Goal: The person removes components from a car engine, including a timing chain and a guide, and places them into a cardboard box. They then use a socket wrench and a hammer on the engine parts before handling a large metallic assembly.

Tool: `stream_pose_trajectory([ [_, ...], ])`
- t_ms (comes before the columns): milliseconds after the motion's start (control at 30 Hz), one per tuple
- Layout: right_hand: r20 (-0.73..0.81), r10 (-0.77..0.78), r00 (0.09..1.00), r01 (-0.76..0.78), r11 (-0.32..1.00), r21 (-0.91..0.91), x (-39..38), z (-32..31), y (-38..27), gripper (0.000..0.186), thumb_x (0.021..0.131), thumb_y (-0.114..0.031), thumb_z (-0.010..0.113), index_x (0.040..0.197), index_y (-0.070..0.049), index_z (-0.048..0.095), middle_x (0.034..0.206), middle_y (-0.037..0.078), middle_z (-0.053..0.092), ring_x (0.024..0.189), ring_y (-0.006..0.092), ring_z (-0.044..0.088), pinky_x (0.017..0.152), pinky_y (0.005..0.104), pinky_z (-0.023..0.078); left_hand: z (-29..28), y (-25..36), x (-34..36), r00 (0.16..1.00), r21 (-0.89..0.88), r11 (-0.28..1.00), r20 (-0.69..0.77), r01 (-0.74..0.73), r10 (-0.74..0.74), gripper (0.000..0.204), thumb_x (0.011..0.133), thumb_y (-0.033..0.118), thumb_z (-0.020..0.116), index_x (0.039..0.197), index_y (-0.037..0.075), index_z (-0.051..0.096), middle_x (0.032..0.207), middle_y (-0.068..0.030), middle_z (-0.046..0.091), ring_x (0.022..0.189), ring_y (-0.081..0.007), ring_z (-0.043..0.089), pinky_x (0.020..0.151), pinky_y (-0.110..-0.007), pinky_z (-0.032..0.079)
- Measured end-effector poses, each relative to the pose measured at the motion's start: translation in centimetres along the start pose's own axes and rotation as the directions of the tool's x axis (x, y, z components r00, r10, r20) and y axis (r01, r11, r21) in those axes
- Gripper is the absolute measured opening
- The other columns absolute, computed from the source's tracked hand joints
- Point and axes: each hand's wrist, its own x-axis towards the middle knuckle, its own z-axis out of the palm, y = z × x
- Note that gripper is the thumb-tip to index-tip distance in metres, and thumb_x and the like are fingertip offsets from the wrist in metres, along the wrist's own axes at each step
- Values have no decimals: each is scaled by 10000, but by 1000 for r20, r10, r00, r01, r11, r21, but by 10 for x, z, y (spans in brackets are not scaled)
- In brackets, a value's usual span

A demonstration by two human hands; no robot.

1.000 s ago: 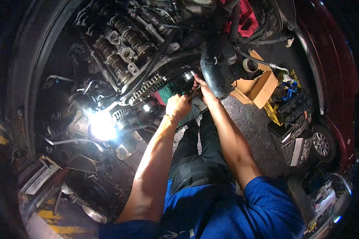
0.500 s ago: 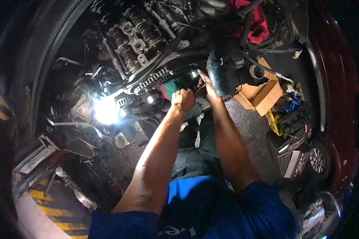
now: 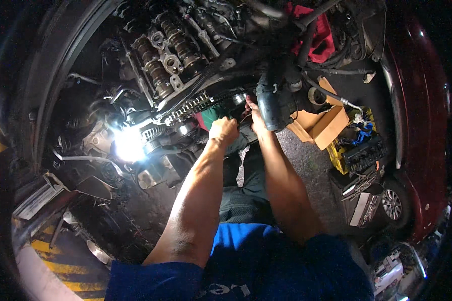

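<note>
An opened car engine with bare camshafts fills the upper left, and a timing chain runs along its near end. My left hand is closed in a fist just below the chain, beside a green cloth; what it grips is hidden. My right hand reaches up next to a black rubber hose, fingers pressed near a round pulley. A thin tool seems to lie between the two hands, too dark to identify.
A bright work lamp glares at the left of the engine. An open cardboard box and a yellow crate of tools sit on the floor at right, beside a dark red car body. A red rag lies at the top.
The view has shifted so the engine and hands sit slightly lower and more central. Both hands stay at the chain end of the engine, the left fist a little lower.
</note>
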Motion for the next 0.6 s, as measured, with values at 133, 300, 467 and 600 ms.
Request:
stream_pose_trajectory([
  [133,-5,38,999,-36,985,171,7,-17,-4,304,833,-373,773,924,-113,645,692,-20,546,607,105,512,589,276,437,1,12,9,996,1,998,-48,-69,69,204,793,187,569,810,59,728,811,-201,705,773,-347,716,705,-440,589],
  [300,17,-26,1000,20,958,287,18,-38,13,291,848,-372,747,812,-120,606,656,-19,501,537,119,487,524,279,431,28,11,24,979,-107,983,-160,-147,129,199,801,213,585,774,54,703,769,-236,683,740,-381,702,701,-465,576],
  [467,59,-342,938,340,872,-353,7,-27,25,466,906,-479,648,1157,-87,622,827,16,554,597,95,483,530,259,461,79,0,30,987,-273,962,-157,-26,-18,291,838,319,630,802,34,678,754,-244,677,708,-394,688,681,-517,553],
  [600,136,17,991,-26,998,65,9,-18,38,470,929,-470,625,1098,-31,622,820,13,522,661,91,488,593,250,484,74,-12,31,993,-263,965,-115,3,-35,252,848,284,638,879,37,680,771,-232,681,727,-394,686,672,-469,562],
])
